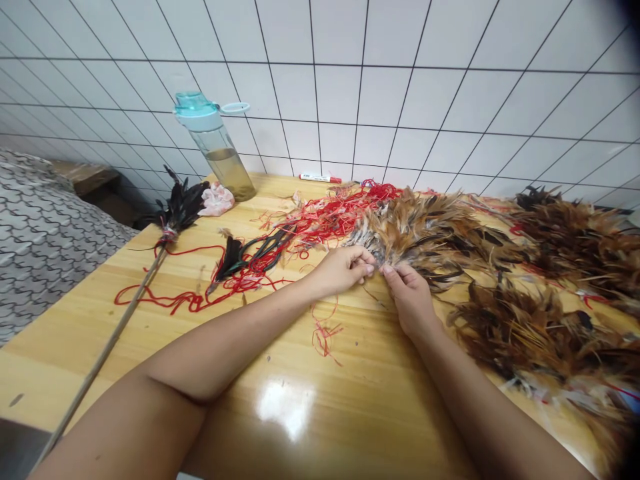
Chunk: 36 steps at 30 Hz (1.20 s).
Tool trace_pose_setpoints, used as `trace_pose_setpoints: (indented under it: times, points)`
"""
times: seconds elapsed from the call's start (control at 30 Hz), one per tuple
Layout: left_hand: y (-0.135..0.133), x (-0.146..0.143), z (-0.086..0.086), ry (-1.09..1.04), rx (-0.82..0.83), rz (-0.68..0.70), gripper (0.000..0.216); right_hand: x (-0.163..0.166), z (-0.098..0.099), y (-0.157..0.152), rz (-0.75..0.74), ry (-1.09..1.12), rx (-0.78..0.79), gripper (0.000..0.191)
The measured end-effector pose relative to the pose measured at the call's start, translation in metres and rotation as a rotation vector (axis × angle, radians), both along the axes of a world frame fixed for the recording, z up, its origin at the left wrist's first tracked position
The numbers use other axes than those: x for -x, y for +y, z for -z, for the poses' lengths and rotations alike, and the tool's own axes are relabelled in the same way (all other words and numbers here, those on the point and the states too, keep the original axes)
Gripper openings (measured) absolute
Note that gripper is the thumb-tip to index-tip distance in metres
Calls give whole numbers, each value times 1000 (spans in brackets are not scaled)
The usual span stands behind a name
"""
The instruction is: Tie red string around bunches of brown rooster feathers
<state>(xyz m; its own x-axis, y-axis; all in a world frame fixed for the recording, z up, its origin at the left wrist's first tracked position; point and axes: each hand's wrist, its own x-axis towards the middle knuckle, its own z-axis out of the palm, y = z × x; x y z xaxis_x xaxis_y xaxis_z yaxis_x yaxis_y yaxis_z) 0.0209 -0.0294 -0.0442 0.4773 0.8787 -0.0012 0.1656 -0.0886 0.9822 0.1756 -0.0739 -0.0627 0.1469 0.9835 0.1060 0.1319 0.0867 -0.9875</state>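
My left hand [347,270] is closed, thumb and fingers pinched together at the near edge of a pile of brown feathers [420,227]. What it holds is too small to make out. Close beside it, my right hand [411,297] pinches at the pale quill ends of the same pile, apparently on a feather. The two sets of fingertips almost meet. A tangle of red string [340,213] lies just behind my left hand. Left of my forearm, a stick [117,330] carries a tuft of black feathers [183,203] bound at its top.
Scissors [260,250] lie among red strands. A water bottle [225,157] stands near the tiled wall, with a marker [320,178] to its right. More feather piles [535,327] cover the right side. Patterned fabric [55,233] is beyond the table's left edge.
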Motion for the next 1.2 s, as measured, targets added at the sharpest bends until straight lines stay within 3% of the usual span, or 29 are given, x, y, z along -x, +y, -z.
trace_pose_setpoints:
  times: [0.1,0.27,0.47,0.7,1.2]
  points:
    - [1,5,-6,67,-122,-57,7,0,0,0,34,28,39,30]
    - [-3,10,-21,322,-535,-20,7,0,-3,-1,31,-60,36,25]
    - [-3,12,-18,489,-873,43,16,-2,1,-1,22,-225,12,29]
    - [-3,16,-23,612,-1001,77,25,-1,2,1,-6,-287,-2,30]
    - [-6,12,-21,609,-1038,100,26,-1,4,2,-49,-284,-36,29]
